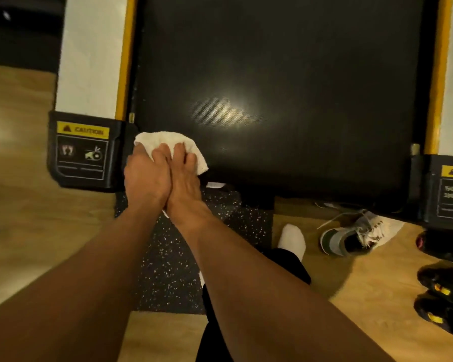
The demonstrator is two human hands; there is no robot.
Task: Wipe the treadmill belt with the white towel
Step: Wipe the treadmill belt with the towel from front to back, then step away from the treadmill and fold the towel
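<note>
Both hands, left hand (144, 176) and right hand (183, 178), press side by side on the bunched white towel (168, 142) at the belt's (285, 87) near left corner. Wiping looks just underway; next, probably, a firm push across the dark belt toward the far end.

Probably a home gym: treadmill belt (280, 82), speckled rubber mat (168, 257) on wood-look floor (37, 231), loose sneaker (356, 235).

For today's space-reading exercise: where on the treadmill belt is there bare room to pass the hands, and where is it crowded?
The belt lies bare between the two yellow side strips, from the white towel to the right end cap. The near left corner is crowded: both hands press the towel beside the caution-label cap. The floor near right holds shoes.
</note>
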